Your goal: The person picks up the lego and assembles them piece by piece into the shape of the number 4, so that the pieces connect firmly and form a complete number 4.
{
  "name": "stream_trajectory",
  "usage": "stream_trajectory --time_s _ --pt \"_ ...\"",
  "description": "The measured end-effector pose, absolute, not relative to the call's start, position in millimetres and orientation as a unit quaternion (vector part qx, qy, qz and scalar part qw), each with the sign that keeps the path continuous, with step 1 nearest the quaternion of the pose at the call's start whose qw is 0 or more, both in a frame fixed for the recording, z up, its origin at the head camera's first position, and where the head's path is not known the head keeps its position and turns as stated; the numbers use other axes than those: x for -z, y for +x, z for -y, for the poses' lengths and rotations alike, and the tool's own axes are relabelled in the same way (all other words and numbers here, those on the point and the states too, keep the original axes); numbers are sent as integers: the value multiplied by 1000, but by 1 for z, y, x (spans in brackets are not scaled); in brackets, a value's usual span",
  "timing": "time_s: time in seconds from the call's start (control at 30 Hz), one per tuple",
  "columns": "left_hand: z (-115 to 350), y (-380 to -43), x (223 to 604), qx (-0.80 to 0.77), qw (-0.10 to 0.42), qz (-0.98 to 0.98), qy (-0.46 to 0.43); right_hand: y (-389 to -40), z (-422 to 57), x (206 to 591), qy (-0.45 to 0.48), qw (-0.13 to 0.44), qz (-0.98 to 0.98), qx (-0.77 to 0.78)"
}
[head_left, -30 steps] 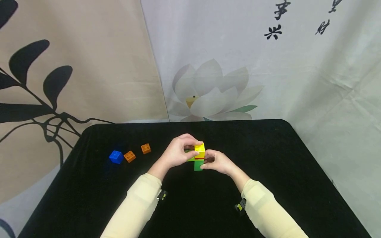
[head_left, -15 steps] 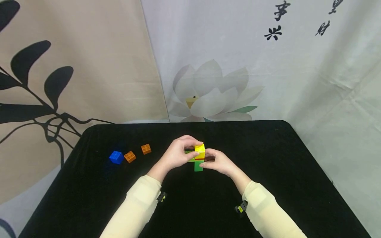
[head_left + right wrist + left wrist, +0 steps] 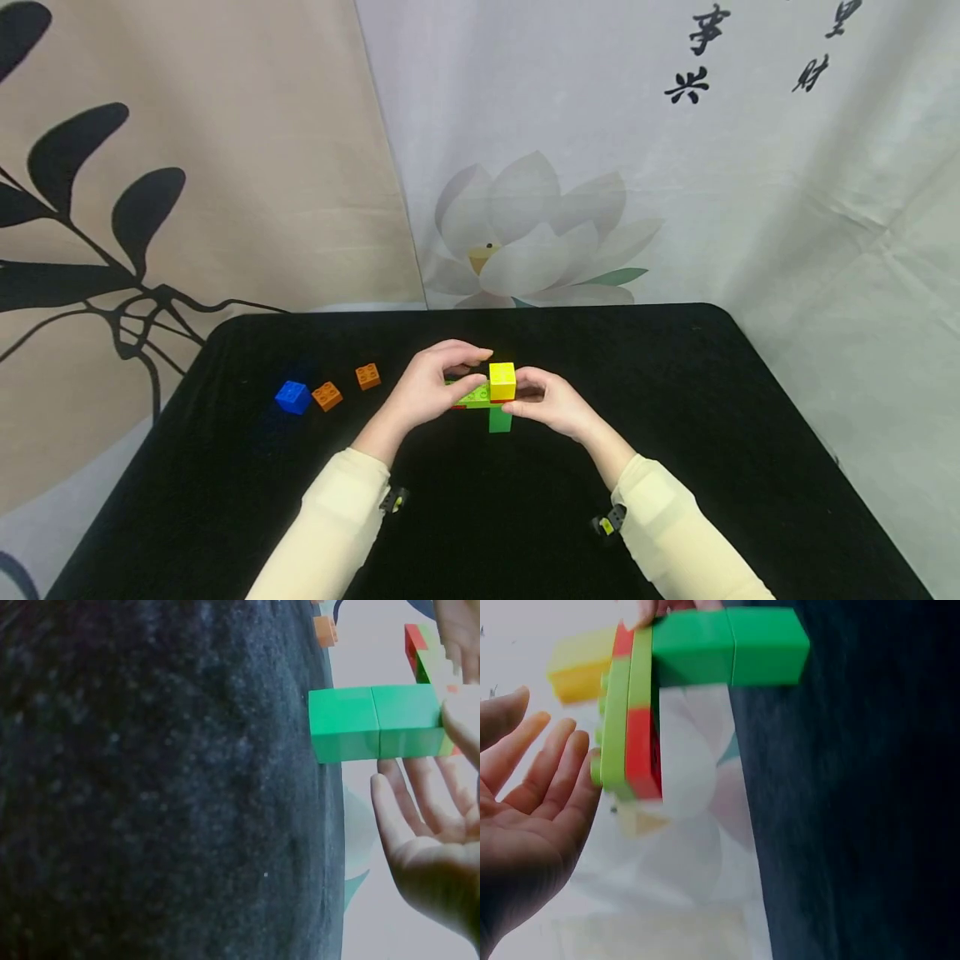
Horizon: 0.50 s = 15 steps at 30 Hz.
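Note:
A toy brick build stands on the black table. Its column is two stacked green bricks (image 3: 731, 646), topped by a layer of lime-green bricks (image 3: 476, 396) and red bricks (image 3: 643, 750) that juts out leftward. On top, above the column, sits a yellow brick (image 3: 502, 382). My right hand (image 3: 551, 407) pinches the build from the right, its thumb at the top of the green column. My left hand (image 3: 429, 390) is beside the jutting lime part, fingers apart from the yellow brick and holding nothing. The left wrist view shows the left palm (image 3: 536, 825) with loosely extended fingers.
To the left lie a blue brick (image 3: 293, 397) and two orange bricks, one orange brick (image 3: 327, 396) close to the blue one and another orange brick (image 3: 367, 376) farther back. Behind the table's far edge hangs a printed cloth (image 3: 540, 108).
My left hand has let go of the yellow brick and moved left, baring more of the lime bricks. My right thumb has shifted slightly up and left on the build.

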State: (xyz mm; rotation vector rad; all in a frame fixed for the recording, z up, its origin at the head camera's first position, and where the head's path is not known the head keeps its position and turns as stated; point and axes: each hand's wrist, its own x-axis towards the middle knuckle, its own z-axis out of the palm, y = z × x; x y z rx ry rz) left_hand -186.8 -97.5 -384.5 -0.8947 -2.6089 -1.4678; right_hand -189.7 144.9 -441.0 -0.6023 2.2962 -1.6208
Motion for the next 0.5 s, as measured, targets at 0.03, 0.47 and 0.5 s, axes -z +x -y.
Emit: stream_trajectory --time_s 0.03,0.47,0.5 --pt "103 -186 385 469 15 838 -277 -190 -145 441 -205 133 -793 558" --pt "194 -183 408 458 67 872 -159 -191 -144 444 -199 138 -797 554" --pt "202 -183 409 456 70 874 -149 -191 -144 444 -200 140 -796 554"
